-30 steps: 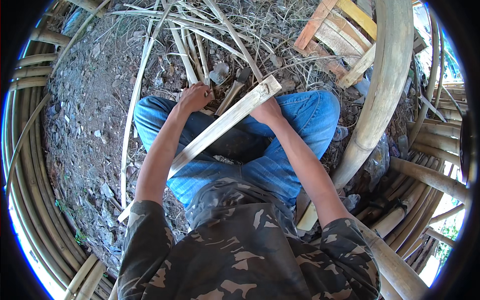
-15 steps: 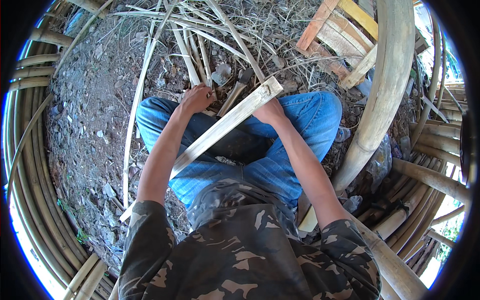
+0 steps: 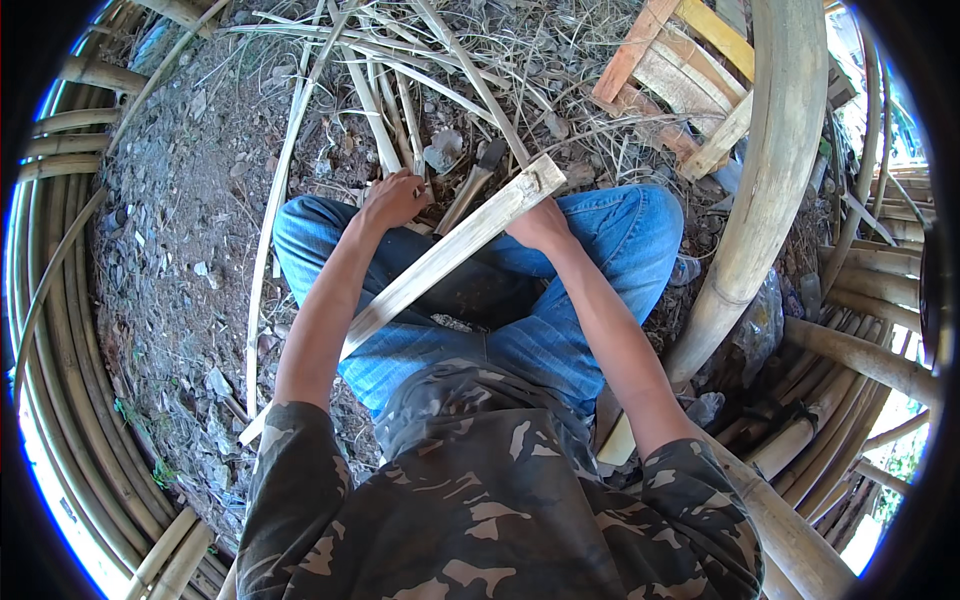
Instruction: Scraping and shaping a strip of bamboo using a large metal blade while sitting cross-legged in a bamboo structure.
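Observation:
My left hand [image 3: 395, 199] is closed, fingers curled at the lower end of a pale bamboo strip [image 3: 370, 115]. My right hand [image 3: 540, 224] lies over my right thigh, just under the raised end of a split bamboo slat [image 3: 440, 260]. That slat hides its fingers, so its grip does not show. Diagonally, the slat crosses above my lap, passes beneath my left forearm and comes out at the lower left. Between my hands, a tool with a dark end and a brown shaft [image 3: 468, 190] lies on the ground, partly covered by the slat.
Several thin bamboo strips [image 3: 290, 150] lie crossed ahead of me over shavings and stony soil. A thick bamboo pole [image 3: 770, 170] curves up on my right, beside a small wooden frame [image 3: 690, 75]. Bamboo poles [image 3: 75, 400] bound the left side.

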`<state>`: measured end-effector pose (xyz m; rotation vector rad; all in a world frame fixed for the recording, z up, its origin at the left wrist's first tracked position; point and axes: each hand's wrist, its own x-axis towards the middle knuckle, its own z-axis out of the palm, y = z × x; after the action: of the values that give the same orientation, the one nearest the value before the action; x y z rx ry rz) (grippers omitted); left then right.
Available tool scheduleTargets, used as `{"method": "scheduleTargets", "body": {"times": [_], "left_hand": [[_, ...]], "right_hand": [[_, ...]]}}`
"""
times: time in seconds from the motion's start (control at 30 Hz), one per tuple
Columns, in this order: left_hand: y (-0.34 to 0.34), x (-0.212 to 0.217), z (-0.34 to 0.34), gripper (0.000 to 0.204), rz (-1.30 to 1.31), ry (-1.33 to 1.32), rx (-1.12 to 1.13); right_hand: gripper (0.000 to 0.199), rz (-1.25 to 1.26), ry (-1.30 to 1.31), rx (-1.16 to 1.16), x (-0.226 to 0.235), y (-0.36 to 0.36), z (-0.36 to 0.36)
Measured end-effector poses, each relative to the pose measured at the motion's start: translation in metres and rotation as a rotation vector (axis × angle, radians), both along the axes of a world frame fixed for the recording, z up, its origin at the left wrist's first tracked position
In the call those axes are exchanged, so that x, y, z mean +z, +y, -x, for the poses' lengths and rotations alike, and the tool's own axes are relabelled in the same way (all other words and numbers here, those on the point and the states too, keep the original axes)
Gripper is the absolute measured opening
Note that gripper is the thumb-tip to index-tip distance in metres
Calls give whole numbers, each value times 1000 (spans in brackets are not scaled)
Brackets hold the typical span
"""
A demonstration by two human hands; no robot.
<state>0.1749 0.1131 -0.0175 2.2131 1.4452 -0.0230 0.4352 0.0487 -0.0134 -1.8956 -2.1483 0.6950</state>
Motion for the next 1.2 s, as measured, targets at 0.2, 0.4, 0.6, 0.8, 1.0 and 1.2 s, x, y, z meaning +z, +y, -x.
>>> {"method": "scheduleTargets", "body": {"times": [0.2, 0.4, 0.6, 0.8, 1.0, 1.2], "left_hand": [[-1, -5, 0, 29, -15, -2, 6], [-1, -7, 3, 29, -16, -22, -8], [4, -5, 1, 30, -17, 10, -5], [4, -10, 4, 28, -14, -1, -15], [1, -5, 2, 28, -26, 6, -13], [1, -9, 4, 28, -36, -1, 15]], "right_hand": [[28, 8, 7, -8, 3, -1, 1], [27, -8, 11, 10, -3, 0, 0], [26, -42, 26, 31, -6, 3, -3], [26, -17, 7, 23, -4, 3, -2], [26, -15, -2, 28, -1, 1, -2], [25, -108, 19, 50, -6, 2, -2]]}}
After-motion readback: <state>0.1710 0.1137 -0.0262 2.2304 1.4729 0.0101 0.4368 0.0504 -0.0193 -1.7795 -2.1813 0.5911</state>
